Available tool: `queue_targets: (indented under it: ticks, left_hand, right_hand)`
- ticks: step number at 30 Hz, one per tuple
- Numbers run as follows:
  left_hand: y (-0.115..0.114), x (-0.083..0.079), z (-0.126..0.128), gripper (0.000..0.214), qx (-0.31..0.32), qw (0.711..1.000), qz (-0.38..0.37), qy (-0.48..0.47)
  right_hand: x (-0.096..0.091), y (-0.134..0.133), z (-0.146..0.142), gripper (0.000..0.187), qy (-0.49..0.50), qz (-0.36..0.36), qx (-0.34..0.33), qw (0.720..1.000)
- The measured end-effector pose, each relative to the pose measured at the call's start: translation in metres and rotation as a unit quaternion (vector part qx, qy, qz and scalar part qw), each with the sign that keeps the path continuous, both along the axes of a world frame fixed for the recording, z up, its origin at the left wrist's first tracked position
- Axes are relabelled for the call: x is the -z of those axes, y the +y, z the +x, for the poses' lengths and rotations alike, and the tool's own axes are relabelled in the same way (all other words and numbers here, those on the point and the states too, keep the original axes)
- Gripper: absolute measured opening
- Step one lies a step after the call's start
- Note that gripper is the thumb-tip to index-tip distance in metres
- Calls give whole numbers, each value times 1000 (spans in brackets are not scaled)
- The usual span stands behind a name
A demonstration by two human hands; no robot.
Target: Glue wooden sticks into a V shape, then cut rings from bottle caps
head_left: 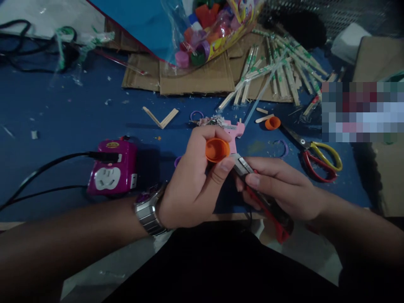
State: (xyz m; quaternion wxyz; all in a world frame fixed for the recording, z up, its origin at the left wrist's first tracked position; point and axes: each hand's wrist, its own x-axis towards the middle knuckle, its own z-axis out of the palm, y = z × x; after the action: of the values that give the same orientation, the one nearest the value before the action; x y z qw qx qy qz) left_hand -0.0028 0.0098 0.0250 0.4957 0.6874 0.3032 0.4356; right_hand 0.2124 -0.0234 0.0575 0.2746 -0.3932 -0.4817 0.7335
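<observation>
Between the thumb and fingers of my left hand (192, 181) is an orange bottle cap (217, 150), its hollow side facing up toward me. My right hand (280, 185) is wrapped round a red and black utility knife (267, 206), whose metal head (241, 164) points at the cap. Whether the blade touches the cap cannot be made out. Just beyond my hands lies a pink glue gun (234, 132), partly hidden by my left fingers. Another orange cap piece (272, 123) rests on the table to the right of it.
Scissors (315, 153) with red and yellow handles lie at right. A purple power socket box (113, 166) with cables stands at left. Wrapped chopsticks (284, 71), cardboard (195, 78) and a bag of colourful caps (208, 29) lie at the back. Snapped sticks (161, 120) rest mid-table.
</observation>
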Motion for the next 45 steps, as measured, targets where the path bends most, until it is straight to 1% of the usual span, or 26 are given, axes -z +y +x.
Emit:
queue_targets:
  ticks: [2, 4, 7, 8, 10, 13, 16, 19, 21, 22, 25, 28, 33, 35, 38, 40, 41, 45]
  left_hand:
    - [2, 0, 0, 28, -16, 1000, -18, -1]
    - [5, -1, 1, 27, -36, 997, -54, -29]
    - [10, -4, 5, 29, -63, 984, -130, -105]
    - [10, -6, 6, 31, -55, 977, -162, -128]
    - [10, -11, 8, 34, -9, 962, -227, -153]
    - [5, -16, 9, 40, 53, 944, -282, -162]
    - [2, -14, 7, 45, 83, 932, -311, -166]
    - [1, -10, 7, 47, 107, 921, -328, -180]
    - [2, -10, 7, 48, 109, 915, -344, -180]
    - [2, -10, 8, 49, 107, 912, -355, -174]
    - [3, -13, 9, 53, 97, 911, -368, -161]
    - [3, -13, 9, 56, 77, 915, -361, -161]
    - [2, -10, 10, 56, 66, 923, -344, -159]
    - [2, -10, 10, 55, 69, 924, -340, -164]
    - [2, -10, 9, 50, 77, 920, -342, -173]
    - [2, -11, 8, 47, 79, 918, -350, -170]
    - [2, -11, 8, 46, 79, 918, -352, -163]
    - [-1, -8, 5, 45, 88, 929, -334, -134]
  right_hand:
    - [-1, 0, 0, 27, 18, -38, 0, 999]
    - [-2, -1, 1, 27, 31, -60, 1, 998]
    - [-4, 0, 1, 27, 37, -53, 20, 998]
    - [-4, 0, 2, 26, 38, -38, 30, 998]
    - [-2, 0, 2, 24, 45, -3, 51, 998]
    - [3, 1, 2, 27, 73, 34, 69, 994]
    - [8, 1, 3, 45, 85, 51, 70, 993]
    - [7, 1, 5, 67, 71, 49, 81, 993]
    - [5, 2, 5, 73, 71, 46, 82, 993]
    - [5, 2, 5, 73, 78, 40, 76, 993]
    - [4, 2, 5, 60, 109, 21, 49, 993]
    - [6, 1, 3, 44, 129, 19, 37, 991]
    - [5, 4, 1, 40, 160, -12, 35, 986]
    - [2, 4, 2, 34, 137, 2, 24, 990]
    - [-2, 1, 3, 25, 113, 47, 23, 992]
    - [-3, -2, 3, 22, 131, 31, 26, 991]
    - [-3, -3, 3, 21, 138, 12, 21, 990]
    - [0, -2, 1, 17, 133, -46, -28, 990]
